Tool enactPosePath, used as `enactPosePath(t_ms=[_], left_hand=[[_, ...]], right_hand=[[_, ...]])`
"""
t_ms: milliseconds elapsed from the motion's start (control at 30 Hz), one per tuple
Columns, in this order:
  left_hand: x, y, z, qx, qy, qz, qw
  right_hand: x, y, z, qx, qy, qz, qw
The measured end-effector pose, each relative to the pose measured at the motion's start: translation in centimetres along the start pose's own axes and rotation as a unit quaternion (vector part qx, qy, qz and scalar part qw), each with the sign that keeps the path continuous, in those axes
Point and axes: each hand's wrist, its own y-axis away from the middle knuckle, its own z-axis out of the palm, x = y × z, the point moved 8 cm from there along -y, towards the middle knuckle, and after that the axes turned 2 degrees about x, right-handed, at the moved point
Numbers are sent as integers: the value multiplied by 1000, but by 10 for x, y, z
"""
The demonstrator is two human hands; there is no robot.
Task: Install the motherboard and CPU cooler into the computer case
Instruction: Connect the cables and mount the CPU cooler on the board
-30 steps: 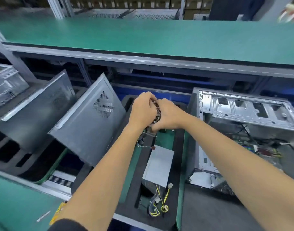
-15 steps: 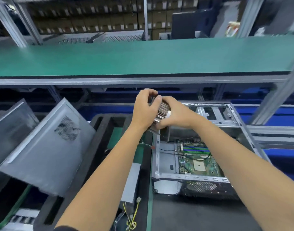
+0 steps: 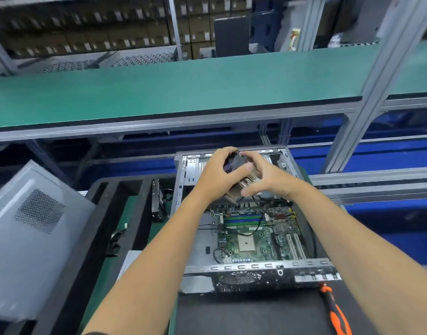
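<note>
I hold one CPU cooler (image 3: 241, 177) in a two-handed grip: left hand (image 3: 219, 176) and right hand (image 3: 268, 176) both curl round it, above the far end of one open computer case (image 3: 256, 268). One motherboard (image 3: 256, 238) already lies inside, below and nearer than the grip, its socket (image 3: 246, 243) bare. Step in hand, as I judge: carrying the cooler to the socket. Next I must lower it squarely, clear of cables. One orange-handled screwdriver (image 3: 334, 310) lies near right on the desk.
</note>
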Motion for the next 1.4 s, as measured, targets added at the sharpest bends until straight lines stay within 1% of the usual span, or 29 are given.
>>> enactPosePath(t_ms=[100,200,267,333,400,500,600,700,800,867,933,1000,1033,1133,1167,1233,1267,1300,1333,1400], left_hand=[[13,-11,4,14,-99,48,994],[23,-25,11,20,-242,92,966],[23,-33,14,35,-308,104,945],[19,-42,11,62,-341,92,933],[10,-50,9,78,-361,65,927],[-4,-61,13,74,-367,38,926],[-19,-70,21,49,-367,20,929],[-27,-75,24,25,-359,13,933],[-29,-80,31,-62,-345,27,936],[-28,-82,30,-104,-286,11,952],[-26,-82,23,-98,-228,-1,969],[-21,-76,19,-81,-204,7,976],[-19,-73,18,-75,-192,8,979],[-13,-64,14,-60,-172,5,983],[-8,-62,12,-43,-173,12,984],[10,-53,6,25,-173,51,983],[21,-45,4,55,-158,70,983],[28,-36,5,64,-128,77,987],[30,-29,9,48,-91,71,992],[21,-14,22,-41,-35,23,998]], right_hand=[[6,-2,-14,0,21,-5,1000],[11,-9,-22,3,48,-7,999],[11,-15,-25,20,55,-17,998],[14,-23,-27,54,76,-22,995],[20,-32,-27,86,107,-5,991],[28,-42,-25,114,131,15,985],[37,-48,-24,129,140,40,981],[40,-52,-24,137,143,42,979],[41,-55,-25,133,133,35,981],[42,-54,-27,141,125,39,981],[44,-52,-29,145,148,44,977],[40,-51,-31,156,168,29,973],[36,-51,-33,168,145,23,975],[18,-47,-42,217,22,19,976],[10,-44,-47,241,15,10,970],[-8,-35,-53,302,39,-31,952],[-17,-28,-53,324,42,-57,943],[-23,-21,-49,330,32,-82,940],[-25,-15,-42,320,16,-105,942],[-15,-6,-22,267,0,-112,957]])
